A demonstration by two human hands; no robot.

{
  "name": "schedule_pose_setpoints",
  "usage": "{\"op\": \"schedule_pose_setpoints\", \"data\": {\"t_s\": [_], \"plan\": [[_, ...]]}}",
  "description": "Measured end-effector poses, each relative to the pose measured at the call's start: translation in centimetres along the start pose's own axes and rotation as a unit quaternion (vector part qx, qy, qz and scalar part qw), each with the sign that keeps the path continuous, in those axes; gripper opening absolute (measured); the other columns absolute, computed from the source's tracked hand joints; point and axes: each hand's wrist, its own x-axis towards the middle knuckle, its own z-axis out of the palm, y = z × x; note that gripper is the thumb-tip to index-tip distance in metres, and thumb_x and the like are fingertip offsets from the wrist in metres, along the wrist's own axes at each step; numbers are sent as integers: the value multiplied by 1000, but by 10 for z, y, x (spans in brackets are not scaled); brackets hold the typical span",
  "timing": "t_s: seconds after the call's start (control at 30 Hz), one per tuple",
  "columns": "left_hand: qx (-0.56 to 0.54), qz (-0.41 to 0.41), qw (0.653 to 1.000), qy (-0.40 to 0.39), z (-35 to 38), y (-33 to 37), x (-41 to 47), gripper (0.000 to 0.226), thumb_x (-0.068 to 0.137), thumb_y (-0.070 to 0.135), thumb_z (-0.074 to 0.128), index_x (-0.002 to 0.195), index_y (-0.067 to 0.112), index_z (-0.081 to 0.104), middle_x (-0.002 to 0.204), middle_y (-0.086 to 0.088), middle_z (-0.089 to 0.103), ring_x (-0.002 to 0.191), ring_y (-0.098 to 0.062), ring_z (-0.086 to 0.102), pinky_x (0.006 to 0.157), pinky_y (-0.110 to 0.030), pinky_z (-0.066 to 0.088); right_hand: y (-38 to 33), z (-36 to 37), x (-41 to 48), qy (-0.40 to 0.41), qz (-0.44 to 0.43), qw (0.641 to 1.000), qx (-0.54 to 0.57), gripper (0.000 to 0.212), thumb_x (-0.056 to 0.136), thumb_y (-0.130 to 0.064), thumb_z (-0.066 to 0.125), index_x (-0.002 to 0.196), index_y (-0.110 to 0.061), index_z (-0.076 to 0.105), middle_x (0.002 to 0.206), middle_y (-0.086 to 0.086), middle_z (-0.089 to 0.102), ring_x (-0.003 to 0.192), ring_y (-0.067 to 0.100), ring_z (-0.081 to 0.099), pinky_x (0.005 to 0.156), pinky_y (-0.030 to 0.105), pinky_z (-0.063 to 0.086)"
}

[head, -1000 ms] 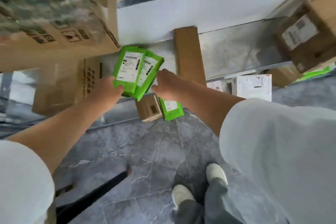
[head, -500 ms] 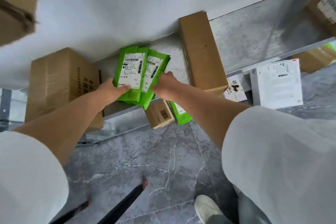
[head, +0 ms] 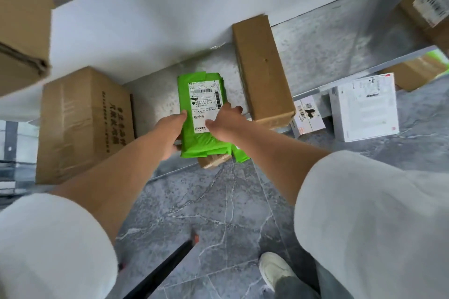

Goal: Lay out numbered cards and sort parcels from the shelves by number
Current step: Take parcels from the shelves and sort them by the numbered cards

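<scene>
Both hands hold one stack of green parcels (head: 202, 114) between them. The left hand (head: 170, 133) grips its left edge, thumb on top. The right hand (head: 223, 121) clasps the right edge, fingers curled over the label. The stack sits over the grey shelf (head: 155, 99); can't tell if it rests on it. Left of the grip is a big cardboard box (head: 85, 124), and a long cardboard box (head: 262, 70) is just right. A small box (head: 213, 160) and another green parcel (head: 240, 155) lie beneath.

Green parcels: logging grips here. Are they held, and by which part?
Yes. The left hand grips the green parcels by their left edge, the right hand by their right edge, both at the near end.
</scene>
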Motion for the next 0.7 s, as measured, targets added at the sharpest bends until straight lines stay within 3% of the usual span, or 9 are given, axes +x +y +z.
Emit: {"op": "schedule_pose_setpoints", "data": {"t_s": [0.07,0.17,0.3,0.33,0.43,0.53,0.6,0.67,0.7], "plan": [[-24,25,999,11,4,-8,-12,33,98,39,49,119,17,60,108,-4,69,91,-22,66,82,-38,53,7,4,-7,-23,8,999,37,66,98,-34,49,143,2,18,143,23,28,126,37,43,98,41,47],[-70,49,996,23,1,-20,-31,37,97,38,53,125,15,60,114,-8,70,96,-28,69,88,-51,54,14,13,-20,-47,5,994,100,78,93,-35,59,141,5,14,136,23,47,117,37,55,92,47,52],[-82,69,992,60,-3,-31,-69,33,97,34,54,121,13,62,112,-10,69,98,-31,68,87,-54,54,19,13,-49,-69,1,977,199,89,79,-45,74,141,-4,24,130,15,51,96,34,65,58,40,59],[-79,74,991,78,-5,-32,-79,34,96,36,55,121,14,63,113,-9,69,99,-30,67,89,-53,53,18,11,-58,-70,-4,975,211,92,74,-53,75,140,-6,31,132,14,51,98,33,64,58,38,59],[-98,83,987,101,-8,-30,-101,39,94,44,56,120,17,64,114,-6,70,103,-27,67,94,-49,51,11,-1,-80,-42,-22,981,187,91,77,-69,60,139,-6,39,141,16,46,125,33,48,96,44,48],[-124,95,984,86,-5,-23,-120,39,95,42,54,121,15,64,113,-5,70,102,-26,67,93,-48,52,8,-20,-101,-23,-32,966,255,77,96,-55,43,149,-4,20,141,16,45,120,25,50,88,33,43],[-149,116,979,82,2,-19,-131,37,98,37,52,124,13,63,114,-6,70,102,-25,67,94,-47,52,10,-33,-112,1,-40,957,289,67,100,-48,37,148,-3,23,129,14,55,114,25,57,83,37,48],[-159,139,973,92,12,-17,-143,36,98,34,52,126,13,62,114,-5,69,103,-23,67,94,-44,53,13,-42,-121,39,-48,954,292,61,100,-50,35,141,-4,37,91,6,62,78,16,60,61,32,47],[-163,153,970,99,17,-17,-148,35,98,33,52,125,13,62,113,-4,69,102,-22,67,94,-41,53,16,-45,-126,57,-55,956,282,57,99,-52,36,132,-6,46,74,2,54,60,12,51,47,27,40]]}}
